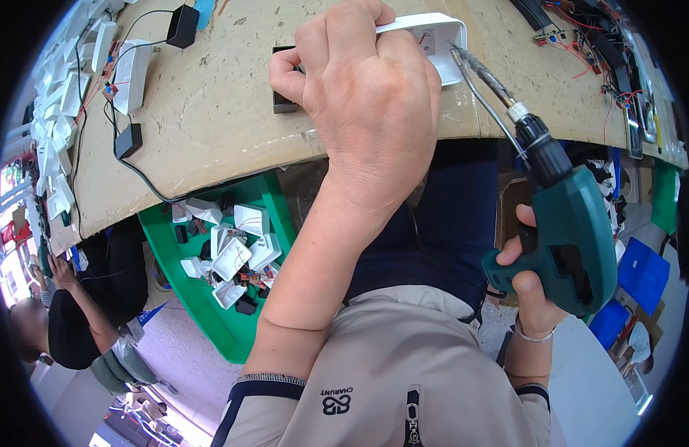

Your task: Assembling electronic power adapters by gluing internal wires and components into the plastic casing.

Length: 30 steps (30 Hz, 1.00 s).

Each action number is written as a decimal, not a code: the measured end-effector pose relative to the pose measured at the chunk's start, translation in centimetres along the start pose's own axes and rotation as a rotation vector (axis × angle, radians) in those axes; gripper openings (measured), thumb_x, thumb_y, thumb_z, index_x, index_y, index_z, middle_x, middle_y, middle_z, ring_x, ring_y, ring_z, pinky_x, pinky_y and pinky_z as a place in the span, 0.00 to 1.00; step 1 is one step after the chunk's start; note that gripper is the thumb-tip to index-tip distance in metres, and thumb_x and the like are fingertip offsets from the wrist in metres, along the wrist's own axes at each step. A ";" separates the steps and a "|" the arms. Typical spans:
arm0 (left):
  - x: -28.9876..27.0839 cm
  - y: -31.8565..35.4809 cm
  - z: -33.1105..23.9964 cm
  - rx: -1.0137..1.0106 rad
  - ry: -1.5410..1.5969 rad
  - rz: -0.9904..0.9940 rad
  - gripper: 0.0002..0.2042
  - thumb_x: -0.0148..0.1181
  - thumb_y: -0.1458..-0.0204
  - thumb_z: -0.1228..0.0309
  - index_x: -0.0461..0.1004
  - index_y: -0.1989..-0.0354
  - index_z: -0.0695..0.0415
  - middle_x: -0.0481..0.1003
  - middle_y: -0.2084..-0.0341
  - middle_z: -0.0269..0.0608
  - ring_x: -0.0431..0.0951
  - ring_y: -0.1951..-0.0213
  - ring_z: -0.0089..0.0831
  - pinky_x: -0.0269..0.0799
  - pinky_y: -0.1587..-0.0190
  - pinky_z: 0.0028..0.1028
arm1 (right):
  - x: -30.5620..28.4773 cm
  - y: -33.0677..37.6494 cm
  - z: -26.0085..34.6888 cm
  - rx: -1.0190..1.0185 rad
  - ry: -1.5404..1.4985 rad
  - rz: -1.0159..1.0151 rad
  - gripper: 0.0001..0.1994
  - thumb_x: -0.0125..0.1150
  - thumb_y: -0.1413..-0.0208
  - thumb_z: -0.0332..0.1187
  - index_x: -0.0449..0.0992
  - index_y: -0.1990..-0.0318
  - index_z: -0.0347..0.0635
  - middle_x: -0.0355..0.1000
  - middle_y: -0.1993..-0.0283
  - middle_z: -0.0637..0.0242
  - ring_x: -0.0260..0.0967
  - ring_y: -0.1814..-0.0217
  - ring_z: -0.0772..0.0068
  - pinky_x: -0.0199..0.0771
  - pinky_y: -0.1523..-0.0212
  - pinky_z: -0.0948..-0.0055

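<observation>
Over the workbench, my left hand (374,89) is closed on a white plastic housing (454,33), whose open end shows to the right of my knuckles. A small thin red wire is visible inside that housing. Beside my little finger lies a black box (283,103), partly covered by the hand. My right hand (534,298) grips a dark green soldering gun (579,235) with a finger at its trigger. Its tip and the thin metal feed tube point up and left, close to the housing's open end but apart from it. The fingertips of my left hand are hidden.
A green bin (210,320) of white housings and small parts stands below the bench edge (232,167). Black adapters on cables (182,28) and many white housings (61,141) lie left. Wired circuit boards (583,45) sit far right. Another person (76,320) works at left.
</observation>
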State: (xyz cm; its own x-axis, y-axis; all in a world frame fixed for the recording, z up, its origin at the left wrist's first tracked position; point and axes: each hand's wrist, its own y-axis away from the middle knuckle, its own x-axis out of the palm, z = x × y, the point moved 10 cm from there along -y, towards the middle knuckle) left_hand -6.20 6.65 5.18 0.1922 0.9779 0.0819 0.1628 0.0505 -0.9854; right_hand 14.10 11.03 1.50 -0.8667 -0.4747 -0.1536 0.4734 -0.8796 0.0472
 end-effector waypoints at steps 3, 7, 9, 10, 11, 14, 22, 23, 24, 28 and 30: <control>0.1 0.0 0.1 -0.003 0.009 0.000 0.04 0.56 0.65 0.74 0.70 0.78 0.58 0.67 0.69 0.40 0.64 0.64 0.38 0.49 0.60 0.37 | -0.4 0.1 0.5 -0.024 0.012 -0.033 0.36 0.67 0.61 0.46 0.59 0.49 0.29 0.67 0.56 0.50 0.68 0.73 0.75 0.70 0.74 0.81; 0.0 0.0 -0.1 -0.006 0.025 0.005 0.04 0.56 0.65 0.74 0.70 0.78 0.58 0.67 0.69 0.40 0.64 0.65 0.38 0.49 0.60 0.37 | -0.9 0.4 0.5 -0.031 0.002 -0.082 0.36 0.67 0.62 0.47 0.60 0.50 0.29 0.68 0.57 0.51 0.68 0.73 0.76 0.70 0.74 0.81; -0.1 0.1 -0.3 -0.005 0.008 0.011 0.04 0.56 0.65 0.74 0.70 0.78 0.58 0.67 0.69 0.40 0.64 0.65 0.38 0.49 0.60 0.37 | -1.0 0.5 0.5 -0.040 -0.003 -0.089 0.36 0.67 0.62 0.46 0.60 0.50 0.29 0.68 0.57 0.51 0.68 0.73 0.76 0.70 0.74 0.81; 0.0 0.0 -0.4 -0.003 -0.009 0.016 0.04 0.56 0.65 0.74 0.70 0.78 0.58 0.67 0.69 0.40 0.64 0.65 0.38 0.49 0.60 0.37 | -1.2 0.5 0.6 -0.050 -0.007 -0.097 0.36 0.67 0.61 0.46 0.60 0.50 0.29 0.68 0.57 0.51 0.68 0.73 0.76 0.70 0.74 0.81; 0.0 0.1 -0.4 -0.001 -0.008 0.016 0.04 0.56 0.65 0.74 0.70 0.78 0.58 0.67 0.69 0.40 0.64 0.65 0.38 0.49 0.60 0.37 | -1.3 0.6 0.6 -0.051 -0.008 -0.098 0.36 0.67 0.61 0.46 0.60 0.50 0.29 0.68 0.57 0.51 0.68 0.73 0.76 0.70 0.74 0.81; 0.0 -0.2 -0.6 0.027 0.050 -0.018 0.05 0.57 0.65 0.74 0.71 0.77 0.58 0.67 0.68 0.40 0.65 0.64 0.38 0.49 0.60 0.38 | -1.7 0.6 0.7 -0.079 -0.007 -0.096 0.36 0.67 0.61 0.45 0.59 0.49 0.29 0.67 0.57 0.51 0.68 0.73 0.76 0.71 0.74 0.81; 2.5 -1.8 0.1 -0.125 -0.034 0.649 0.15 0.61 0.67 0.70 0.69 0.67 0.58 0.67 0.64 0.44 0.67 0.63 0.38 0.55 0.60 0.36 | -1.9 -0.4 0.8 -0.122 -0.052 -0.091 0.35 0.65 0.58 0.42 0.56 0.47 0.29 0.65 0.55 0.49 0.68 0.72 0.76 0.70 0.73 0.80; 2.2 -1.9 0.5 -0.165 -0.098 0.780 0.17 0.61 0.67 0.69 0.69 0.65 0.58 0.66 0.64 0.44 0.68 0.63 0.39 0.56 0.60 0.36 | -1.6 -0.4 0.9 -0.136 -0.069 -0.063 0.35 0.65 0.58 0.42 0.56 0.47 0.29 0.65 0.55 0.49 0.68 0.72 0.76 0.70 0.73 0.80; 1.8 -2.0 1.3 -0.208 -0.170 0.907 0.19 0.62 0.67 0.68 0.69 0.63 0.58 0.66 0.63 0.44 0.68 0.63 0.39 0.57 0.59 0.36 | -1.9 -0.2 1.1 -0.143 -0.074 -0.078 0.34 0.64 0.57 0.41 0.56 0.47 0.29 0.65 0.54 0.49 0.67 0.71 0.76 0.70 0.72 0.80; 1.7 -2.2 2.4 -0.280 -0.216 1.154 0.31 0.65 0.69 0.62 0.61 0.54 0.60 0.68 0.66 0.46 0.71 0.64 0.40 0.64 0.61 0.35 | -2.6 0.6 1.1 -0.160 -0.053 -0.123 0.32 0.60 0.54 0.43 0.57 0.48 0.27 0.65 0.53 0.52 0.65 0.72 0.76 0.69 0.73 0.79; 2.4 -1.6 1.8 -0.231 -0.173 1.118 0.26 0.64 0.68 0.59 0.65 0.62 0.62 0.67 0.72 0.44 0.68 0.66 0.37 0.63 0.66 0.33 | -3.8 1.3 0.4 -0.193 -0.077 -0.091 0.30 0.58 0.53 0.39 0.57 0.48 0.28 0.65 0.53 0.53 0.65 0.70 0.76 0.69 0.68 0.79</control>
State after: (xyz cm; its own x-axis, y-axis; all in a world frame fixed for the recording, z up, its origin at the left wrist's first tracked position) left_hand -7.71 9.26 6.67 0.2087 0.4688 -0.8583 0.1615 -0.8821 -0.4426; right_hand 17.94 11.72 2.52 -0.9131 -0.4012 -0.0724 0.4077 -0.9001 -0.1539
